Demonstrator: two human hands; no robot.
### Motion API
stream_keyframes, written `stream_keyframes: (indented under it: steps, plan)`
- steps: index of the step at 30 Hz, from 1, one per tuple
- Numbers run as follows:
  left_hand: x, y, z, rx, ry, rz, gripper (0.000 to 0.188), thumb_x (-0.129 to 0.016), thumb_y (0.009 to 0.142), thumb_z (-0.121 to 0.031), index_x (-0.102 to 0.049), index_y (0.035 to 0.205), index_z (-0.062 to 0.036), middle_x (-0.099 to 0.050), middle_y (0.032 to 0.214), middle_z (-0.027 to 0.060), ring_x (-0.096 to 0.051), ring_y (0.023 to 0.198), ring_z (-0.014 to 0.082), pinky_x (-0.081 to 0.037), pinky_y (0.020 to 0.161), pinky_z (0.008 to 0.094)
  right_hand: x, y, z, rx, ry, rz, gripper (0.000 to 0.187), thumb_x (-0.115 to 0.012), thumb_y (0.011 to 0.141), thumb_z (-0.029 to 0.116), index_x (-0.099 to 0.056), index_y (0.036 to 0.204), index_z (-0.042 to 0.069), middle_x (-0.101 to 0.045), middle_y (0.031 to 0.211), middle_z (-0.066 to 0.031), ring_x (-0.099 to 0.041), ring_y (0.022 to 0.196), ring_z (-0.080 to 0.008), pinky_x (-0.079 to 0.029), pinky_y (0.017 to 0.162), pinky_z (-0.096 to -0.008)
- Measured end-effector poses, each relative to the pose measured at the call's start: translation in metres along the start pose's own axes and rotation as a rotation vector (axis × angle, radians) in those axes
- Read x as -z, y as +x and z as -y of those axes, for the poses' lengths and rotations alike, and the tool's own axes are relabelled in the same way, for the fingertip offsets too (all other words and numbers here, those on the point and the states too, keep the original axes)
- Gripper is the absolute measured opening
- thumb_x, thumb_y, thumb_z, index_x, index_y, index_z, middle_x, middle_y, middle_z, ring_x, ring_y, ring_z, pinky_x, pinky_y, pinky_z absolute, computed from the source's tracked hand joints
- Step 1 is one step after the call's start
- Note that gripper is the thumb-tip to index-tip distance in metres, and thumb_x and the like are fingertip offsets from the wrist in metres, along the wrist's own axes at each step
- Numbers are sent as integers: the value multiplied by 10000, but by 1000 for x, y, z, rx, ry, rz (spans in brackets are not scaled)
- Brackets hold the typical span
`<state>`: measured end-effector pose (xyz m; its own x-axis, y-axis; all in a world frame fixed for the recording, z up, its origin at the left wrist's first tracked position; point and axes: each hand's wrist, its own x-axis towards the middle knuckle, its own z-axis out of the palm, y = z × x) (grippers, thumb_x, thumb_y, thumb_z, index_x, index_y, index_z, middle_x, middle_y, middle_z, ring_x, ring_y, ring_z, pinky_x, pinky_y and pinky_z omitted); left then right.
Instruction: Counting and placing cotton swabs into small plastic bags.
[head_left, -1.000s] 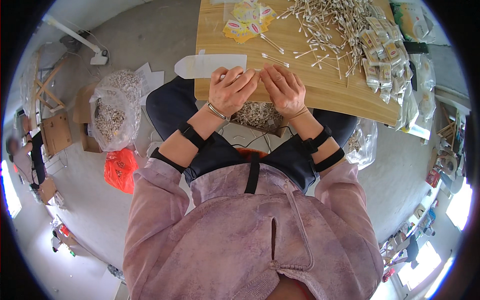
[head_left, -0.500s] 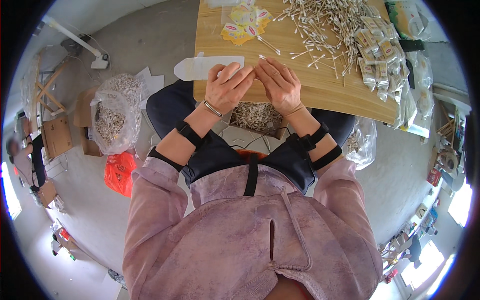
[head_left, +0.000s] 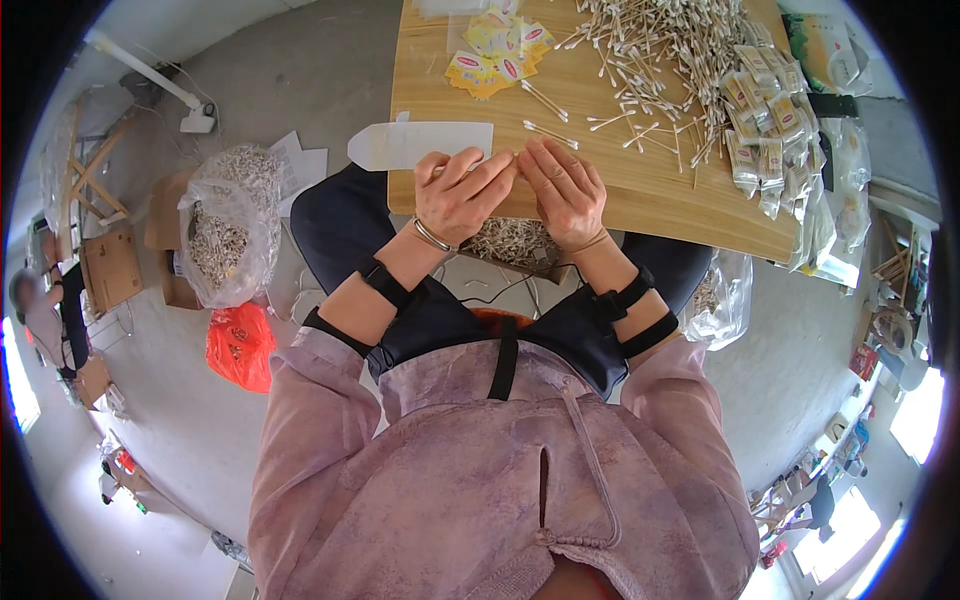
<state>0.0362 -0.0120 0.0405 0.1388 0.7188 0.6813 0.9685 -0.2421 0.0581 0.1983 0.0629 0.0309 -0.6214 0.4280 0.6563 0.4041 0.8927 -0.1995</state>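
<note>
Over the near edge of the wooden table [head_left: 680, 215], my left hand [head_left: 458, 195] and my right hand [head_left: 568, 195] meet at their fingertips. Both are pinched closed; what they hold, if anything, is too small and hidden to make out. Just beyond the right fingers lies a cotton swab [head_left: 550, 134] on the tabletop. A pair of swabs [head_left: 545, 101] rests a little farther off. Left of my left hand, a white paper strip with a pointed end [head_left: 420, 146] overhangs the table's left edge. Several yellow printed paper slips [head_left: 492, 68] are spread farther back.
A large heap of loose cotton swabs [head_left: 675, 60] covers the far right. Beside it are piled small clear packets [head_left: 765, 110]. Under the table sits a box of swabs [head_left: 510, 242]. On the floor at left are a clear bag of swabs [head_left: 222, 240] and a red bag [head_left: 240, 348].
The view has shifted slightly, and both hands sit a little lower in it. The swab beyond my right fingers, partly covered before, now shows in full. The fingertips stay together.
</note>
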Motion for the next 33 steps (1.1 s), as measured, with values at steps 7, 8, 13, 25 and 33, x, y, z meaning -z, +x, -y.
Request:
stream_keyframes:
  steps: [7, 8, 13, 25, 33]
  plan:
    - [-4, 0, 1, -11, -4, -19, 151, -615, 737, -174, -667, 879, -178, -611, 1004, -110, -514, 895, 83, -309, 789, 301, 3, 1, 0, -1, -11, 8, 303, -639, 700, 9, -667, 999, 53, -653, 1056, -75, -633, 975, -211, -495, 714, -306]
    - [-4, 0, 4, -8, -20, 1, 158, -614, 736, -172, -669, 883, -180, -608, 1009, -111, -514, 899, 91, -319, 793, 306, 2, 3, -1, -14, 11, 21, 287, -629, 714, 46, -669, 998, 66, -652, 1057, -74, -632, 955, -207, -489, 717, -309]
    - [-8, 14, 28, 301, -482, 191, 175, -622, 779, -133, -677, 945, -144, -656, 906, -32, -562, 814, 195, -398, 818, 359, 7, 29, -4, -168, 253, 77, 218, -631, 763, 87, -683, 974, 81, -672, 958, -91, -647, 829, -206, -483, 688, -287]
    - [69, 44, 2, 202, -792, 141, 649, -799, 658, -250, -539, 1242, -142, -548, 1258, 32, -470, 1202, 218, -368, 1016, 353, 39, 46, 10, -1215, 1628, 398, 207, -479, 891, 134, -611, 954, -13, -622, 803, -87, -584, 688, -140, -468, 573, -244]
    - [83, 55, -10, 254, -1068, 233, 345, -778, 691, -255, -669, 987, -114, -698, 941, -5, -596, 1052, 174, -249, 1080, 430, 51, 45, 40, -1203, 1656, 447, 305, -359, 963, 312, -542, 1085, 101, -612, 890, -34, -590, 719, -112, -412, 495, -200]
